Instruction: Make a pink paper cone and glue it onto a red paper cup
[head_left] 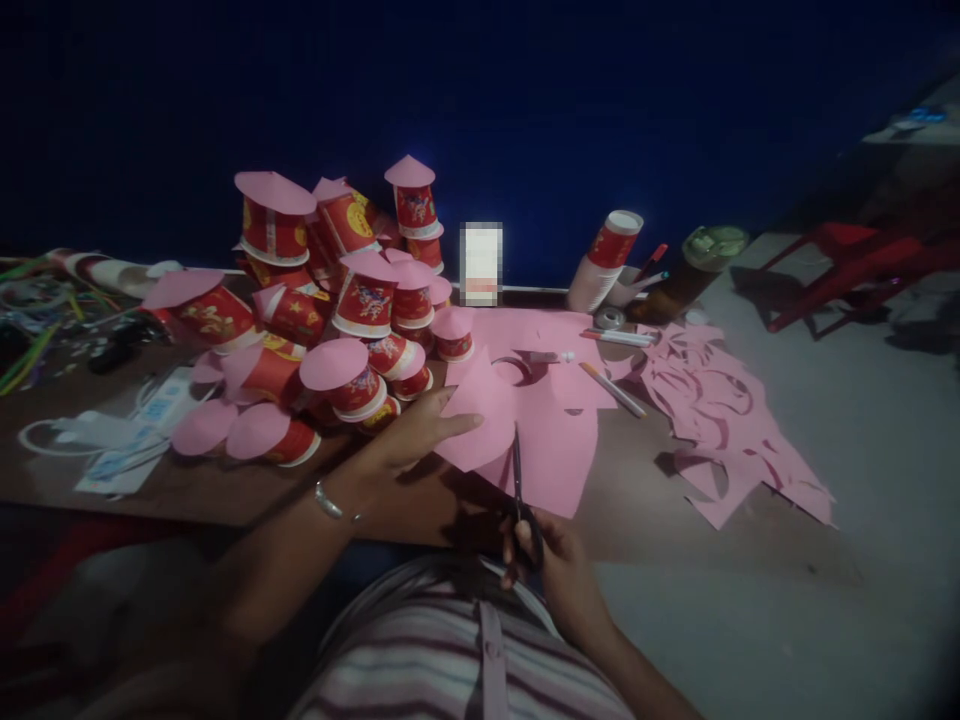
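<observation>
My left hand point(420, 435) grips the left edge of a pink paper sheet point(480, 415), its thumb lying on top and the other fingers partly hidden underneath. My right hand point(551, 560) has its fingers through the handles of a pair of black scissors point(519, 490). The blades point away from me and meet the pink paper near its middle. More pink paper point(559, 465) lies under and to the right of the blades. Just beyond, a sheet with a round hole point(511, 372) rests on the table.
Red paper cups with pink cone tops point(341, 375) crowd the left. Pink offcuts point(720, 400) hang over the right edge. Stacked cups point(607, 255), a jar point(694, 265), markers point(615, 388) and a lit phone screen point(481, 262) stand or lie behind. A power strip point(139, 430) lies left.
</observation>
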